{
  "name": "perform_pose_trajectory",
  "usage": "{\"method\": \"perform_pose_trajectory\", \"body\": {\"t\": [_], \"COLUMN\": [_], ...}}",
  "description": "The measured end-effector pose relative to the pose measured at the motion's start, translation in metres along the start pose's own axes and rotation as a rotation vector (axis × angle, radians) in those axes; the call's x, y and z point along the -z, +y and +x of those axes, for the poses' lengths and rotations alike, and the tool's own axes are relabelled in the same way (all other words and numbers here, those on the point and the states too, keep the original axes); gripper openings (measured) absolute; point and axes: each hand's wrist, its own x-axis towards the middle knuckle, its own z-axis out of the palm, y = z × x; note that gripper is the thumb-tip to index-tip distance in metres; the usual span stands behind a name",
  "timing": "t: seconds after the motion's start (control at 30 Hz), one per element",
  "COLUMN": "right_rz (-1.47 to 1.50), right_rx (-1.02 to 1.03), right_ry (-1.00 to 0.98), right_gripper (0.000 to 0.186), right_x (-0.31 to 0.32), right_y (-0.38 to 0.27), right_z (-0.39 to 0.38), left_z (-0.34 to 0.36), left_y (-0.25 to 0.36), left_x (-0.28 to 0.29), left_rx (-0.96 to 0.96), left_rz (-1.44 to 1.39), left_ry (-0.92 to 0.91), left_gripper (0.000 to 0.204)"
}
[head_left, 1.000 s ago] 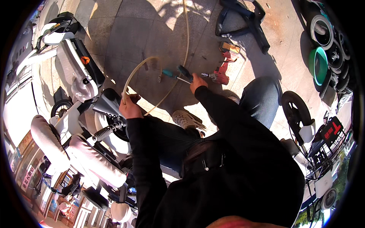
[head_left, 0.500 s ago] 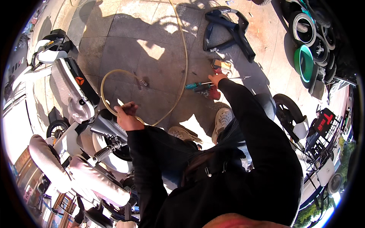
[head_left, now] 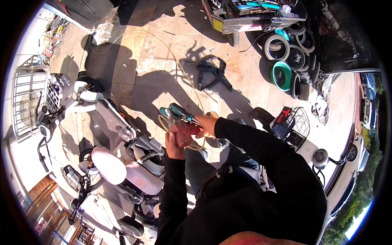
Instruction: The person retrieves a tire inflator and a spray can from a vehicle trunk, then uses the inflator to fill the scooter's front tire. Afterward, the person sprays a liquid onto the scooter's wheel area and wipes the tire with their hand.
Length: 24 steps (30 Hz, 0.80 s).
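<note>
Now both hands are up in front of my chest, where a moment ago they were spread low over the paving. My left hand (head_left: 174, 143) is curled shut around the red tool body (head_left: 184, 134); my right hand (head_left: 206, 124) grips it from the other side, next to the teal-handled tools (head_left: 176, 110). The pale hose (head_left: 179, 73) has come up too, looping behind my knuckles, so the work is now in my grip. What the red thing actually is, I can't tell; my fingers cover most of it. White scooter (head_left: 122, 163) sits just left.
</note>
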Motion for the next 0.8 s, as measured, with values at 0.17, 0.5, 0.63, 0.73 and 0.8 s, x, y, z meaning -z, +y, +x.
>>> {"method": "perform_pose_trajectory", "body": {"t": [0.17, 0.5, 0.63, 0.73, 0.8], "right_rz": [-0.147, 0.145, 0.375, 0.435, 0.984], "right_rx": [0.165, 0.285, 0.286, 0.483, 0.481], "right_ry": [0.214, -0.030, 0.014, 0.313, 0.435], "right_gripper": [0.054, 0.066, 0.062, 0.058, 0.046], "right_x": [0.069, 0.303, 0.398, 0.451, 0.485], "right_y": [-0.131, -0.179, -0.187, -0.162, -0.161], "right_z": [-0.069, -0.088, -0.117, -0.115, -0.126], "left_z": [-0.035, -0.004, 0.022, 0.068, 0.100], "left_y": [0.149, 0.202, 0.218, 0.230, 0.250], "left_x": [-0.121, -0.345, -0.401, -0.441, -0.443], "left_rx": [0.019, -0.147, -0.312, -0.328, -0.430], "left_rz": [0.210, -0.059, 0.316, 0.428, 0.431], "left_ry": [-0.295, 0.051, 0.027, 0.088, 0.066], "left_gripper": [0.073, 0.044, 0.029, 0.024, 0.025]}}
